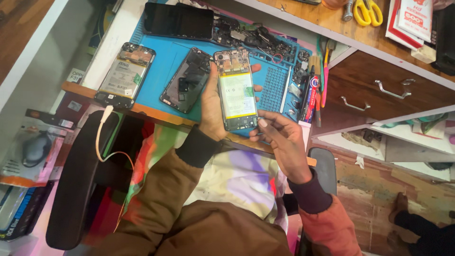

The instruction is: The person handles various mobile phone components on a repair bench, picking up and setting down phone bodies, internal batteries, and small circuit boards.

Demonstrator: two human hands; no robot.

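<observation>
**Opened phone held over the blue mat**

The left hand (212,110) holds an opened phone (235,91) with its back cover off, raised just above the near edge of the blue work mat (156,76). The thumb lies along the phone's left edge and the fingers (256,68) wrap around the right edge, so the hand is closed firmly on the phone. The phone stands nearly upright in the view, camera end away from the person, with its pale battery facing up and bare circuit parts showing at the top and bottom.

The right hand (283,142) sits just beside the phone's lower right corner. Its thumb and forefinger are pinched narrowly together at the bottom edge of the phone; whether something small is held between them cannot be told.

On the mat to the left of the held phone lies a dark phone frame (186,79), tilted, and further left a second opened phone (124,76) with its battery showing, resting partly on the white desk (106,52). A dark screen panel (179,21) lies at the far end of the mat, with a heap of small phone parts (256,37) beside it. Pens and tools (313,90) lie along the mat's right edge. A white cable (102,135) hangs down from the desk's near edge. Yellow scissors (368,11) rest on the wooden shelf at upper right, above a drawer (388,90) with metal handles.
</observation>
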